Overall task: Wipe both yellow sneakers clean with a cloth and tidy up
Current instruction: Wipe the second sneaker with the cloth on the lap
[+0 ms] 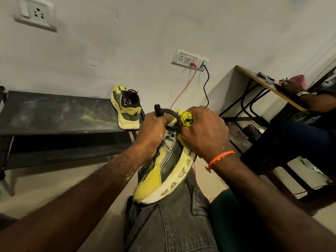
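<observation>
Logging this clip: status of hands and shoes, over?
Left hand grips yellow sneaker on lap. Right hand presses balled yellow cloth at its heel. Second yellow sneaker on dark bench. Nothing obstructing.

The left hand [151,131] holds a yellow shoe [163,168] on the lap. The right hand [203,135] presses a yellow cloth [187,120] on it. Another yellow shoe [127,108] sits on the black bench [54,113].

held sneaker [163,171] upper hidden under hands, cloth [187,119] mostly covered
</observation>
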